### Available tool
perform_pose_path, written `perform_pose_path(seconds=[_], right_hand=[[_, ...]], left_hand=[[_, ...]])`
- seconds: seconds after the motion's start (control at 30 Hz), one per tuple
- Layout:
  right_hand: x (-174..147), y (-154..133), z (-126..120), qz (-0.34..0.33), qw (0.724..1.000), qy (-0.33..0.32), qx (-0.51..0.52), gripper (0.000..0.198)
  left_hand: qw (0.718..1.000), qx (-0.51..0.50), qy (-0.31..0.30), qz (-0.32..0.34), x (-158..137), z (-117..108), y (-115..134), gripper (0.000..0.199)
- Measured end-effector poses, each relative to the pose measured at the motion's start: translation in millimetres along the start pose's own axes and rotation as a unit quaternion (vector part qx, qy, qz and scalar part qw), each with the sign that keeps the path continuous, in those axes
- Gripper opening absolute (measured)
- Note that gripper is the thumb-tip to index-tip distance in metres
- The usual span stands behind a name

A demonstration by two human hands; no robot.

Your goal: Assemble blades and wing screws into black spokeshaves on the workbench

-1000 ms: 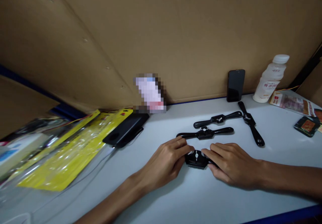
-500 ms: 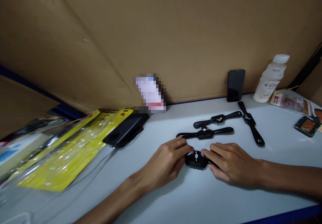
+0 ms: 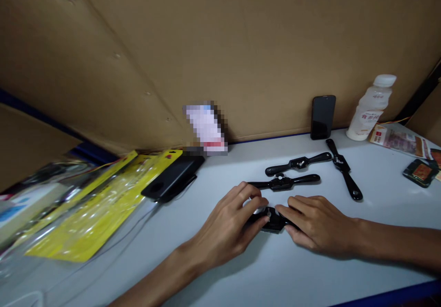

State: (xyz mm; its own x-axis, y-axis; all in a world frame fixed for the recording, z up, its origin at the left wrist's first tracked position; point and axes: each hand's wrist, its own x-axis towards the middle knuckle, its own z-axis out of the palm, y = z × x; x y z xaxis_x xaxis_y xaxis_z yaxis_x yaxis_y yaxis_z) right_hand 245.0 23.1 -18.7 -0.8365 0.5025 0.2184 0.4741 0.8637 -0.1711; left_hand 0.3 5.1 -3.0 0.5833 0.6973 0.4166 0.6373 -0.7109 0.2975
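Observation:
A black spokeshave (image 3: 274,222) lies near the middle of the table, between my two hands. My right hand (image 3: 315,224) is closed round its right handle. My left hand (image 3: 236,217) bends over the left side of the body, thumb and fingertips at the small metal screws there; its fingers cover the left handle. Just beyond lies a second spokeshave (image 3: 281,184), its left end partly behind my left fingers. Farther back is a third spokeshave (image 3: 298,163), and another spokeshave (image 3: 341,163) lies slantwise to the right.
Yellow-backed clear packaging (image 3: 103,215) and a black device (image 3: 174,178) with a cable occupy the left side. A phone (image 3: 323,117) leans on the cardboard wall (image 3: 262,54). A white bottle (image 3: 368,111), a packet (image 3: 401,142) and a dark small pack (image 3: 421,173) stand or lie right.
My left hand has shifted from the left handle onto the body, its thumb now at the middle screw and its fingers raised more. My right hand keeps its hold.

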Motion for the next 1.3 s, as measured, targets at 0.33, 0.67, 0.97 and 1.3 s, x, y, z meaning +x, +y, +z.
perform_pose_path(seconds=[0.33,0.67,0.97,1.3], right_hand=[[0.9,-1.1,-1.8,-0.001,1.0,-0.003,-0.003,0.028],[1.4,-0.7,-0.8,0.004,1.0,-0.004,-0.003,0.028],[0.6,-0.7,-2.2,-0.002,1.0,-0.005,-0.002,0.03],[0.7,-0.1,0.4,0.0,1.0,-0.003,-0.006,0.029]], left_hand=[[1.0,-0.019,-0.011,0.008,1.0,-1.6,-3.7,0.023],[1.0,-0.019,-0.014,0.004,1.1,-0.3,-2.1,0.018],[0.999,-0.034,-0.016,-0.001,0.9,3.0,2.4,0.01],[0.997,-0.066,-0.022,0.027,1.7,2.5,3.2,0.033]])
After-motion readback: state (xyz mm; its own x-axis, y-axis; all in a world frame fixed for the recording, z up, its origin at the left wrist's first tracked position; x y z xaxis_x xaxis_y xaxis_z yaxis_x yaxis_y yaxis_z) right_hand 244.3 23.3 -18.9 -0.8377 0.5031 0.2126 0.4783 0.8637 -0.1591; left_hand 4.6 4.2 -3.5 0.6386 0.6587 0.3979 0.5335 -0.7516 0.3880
